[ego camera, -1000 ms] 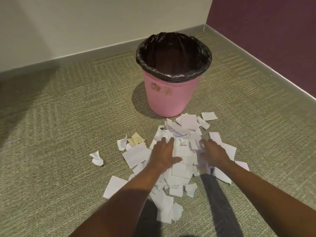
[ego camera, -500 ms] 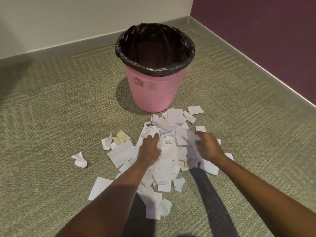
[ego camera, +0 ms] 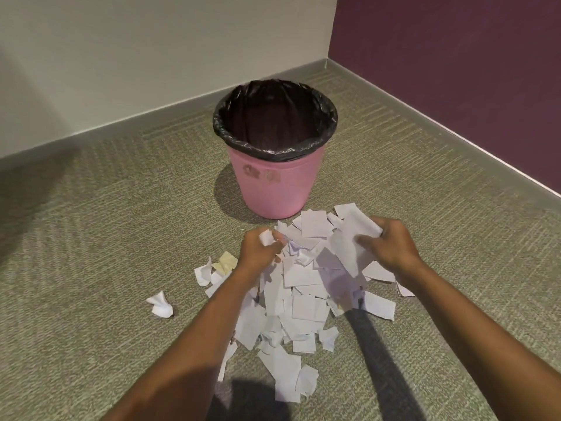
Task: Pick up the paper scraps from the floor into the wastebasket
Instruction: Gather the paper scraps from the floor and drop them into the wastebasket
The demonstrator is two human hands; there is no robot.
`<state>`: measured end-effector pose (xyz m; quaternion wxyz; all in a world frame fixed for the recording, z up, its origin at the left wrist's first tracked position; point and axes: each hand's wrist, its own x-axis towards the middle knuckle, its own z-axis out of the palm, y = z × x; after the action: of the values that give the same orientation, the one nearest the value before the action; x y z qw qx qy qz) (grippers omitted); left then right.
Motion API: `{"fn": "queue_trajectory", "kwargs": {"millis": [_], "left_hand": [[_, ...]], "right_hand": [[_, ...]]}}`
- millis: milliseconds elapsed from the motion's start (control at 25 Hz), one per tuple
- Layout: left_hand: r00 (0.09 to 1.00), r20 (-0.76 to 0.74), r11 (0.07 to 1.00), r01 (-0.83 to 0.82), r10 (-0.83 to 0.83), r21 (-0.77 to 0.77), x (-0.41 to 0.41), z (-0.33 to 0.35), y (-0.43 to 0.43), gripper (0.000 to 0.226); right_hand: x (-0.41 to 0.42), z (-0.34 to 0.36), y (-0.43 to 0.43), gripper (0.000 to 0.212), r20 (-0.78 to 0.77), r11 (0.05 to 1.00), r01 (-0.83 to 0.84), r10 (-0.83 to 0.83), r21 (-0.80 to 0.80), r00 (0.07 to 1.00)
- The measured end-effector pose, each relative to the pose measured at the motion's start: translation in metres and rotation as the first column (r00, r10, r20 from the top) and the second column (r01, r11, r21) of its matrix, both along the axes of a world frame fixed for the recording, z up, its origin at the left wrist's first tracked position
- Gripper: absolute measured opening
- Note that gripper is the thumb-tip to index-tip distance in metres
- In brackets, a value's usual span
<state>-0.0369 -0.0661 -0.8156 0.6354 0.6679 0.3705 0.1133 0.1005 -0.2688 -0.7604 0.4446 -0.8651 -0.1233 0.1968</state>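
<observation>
Head view: two hands gather paper scraps [ego camera: 306,299] in front of the pink wastebasket [ego camera: 274,183].
The left hand [ego camera: 261,250] curls its fingers round a small crumpled wad; the right hand [ego camera: 391,247] pinches a loose sheaf between thumb and fingers, both just short of the wastebasket's base. Most scraps lie on the floor [ego camera: 91,238] on its near side. Held so loosely, sheets could slip from the right hand's bundle and land outside the rim.

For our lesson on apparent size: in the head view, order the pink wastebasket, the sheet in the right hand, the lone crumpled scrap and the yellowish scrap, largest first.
1. pink wastebasket
2. sheet in the right hand
3. lone crumpled scrap and yellowish scrap: alike, so unranked
</observation>
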Motion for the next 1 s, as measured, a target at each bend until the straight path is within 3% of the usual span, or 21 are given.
{"fn": "queue_trajectory", "kwargs": {"millis": [160, 320, 400, 520, 680, 760, 920, 1000], "left_hand": [[0.957, 0.268, 0.988, -0.082, 0.116, -0.133, 0.017, 0.083, 0.025, 0.016], [0.865, 0.446, 0.945, -0.092, 0.232, -0.313, 0.053, 0.172, 0.072, 0.013], [0.844, 0.427, 0.923, -0.183, 0.324, -0.339, 0.082, 0.200, 0.095, 0.010], [0.867, 0.283, 0.903, -0.343, 0.410, -0.258, 0.122, 0.216, 0.118, 0.030], [0.952, 0.093, 0.947, -0.276, 0.293, -0.164, 0.143, 0.200, 0.121, 0.045], [0.951, 0.109, 0.954, -0.276, 0.288, -0.117, 0.135, 0.192, 0.120, 0.048], [0.927, 0.210, 0.947, -0.321, 0.312, 0.008, 0.098, 0.181, 0.112, 0.019], [0.898, 0.256, 0.925, -0.378, 0.358, 0.032, 0.071, 0.163, 0.109, 0.020]], "right_hand": [[-0.004, 0.062, 0.023, 0.016, -0.064, 0.962, 0.031, -0.014, 0.272, 0.998], [0.011, 0.117, 0.084, 0.031, -0.041, 0.873, 0.025, -0.006, 0.487, 0.999], [0.025, 0.133, 0.121, 0.032, -0.042, 0.858, 0.034, -0.014, 0.512, 0.999], [0.042, 0.144, 0.166, 0.018, -0.161, 0.866, 0.034, 0.054, 0.499, 0.986], [0.051, 0.141, 0.181, 0.020, -0.228, 0.888, 0.027, 0.089, 0.460, 0.970], [0.050, 0.135, 0.178, 0.020, -0.214, 0.881, 0.031, 0.080, 0.472, 0.974], [0.038, 0.112, 0.152, 0.016, -0.089, 0.886, -0.034, 0.084, 0.462, 0.993], [0.028, 0.093, 0.132, 0.019, -0.023, 0.914, -0.070, 0.086, 0.400, 0.996]]}}
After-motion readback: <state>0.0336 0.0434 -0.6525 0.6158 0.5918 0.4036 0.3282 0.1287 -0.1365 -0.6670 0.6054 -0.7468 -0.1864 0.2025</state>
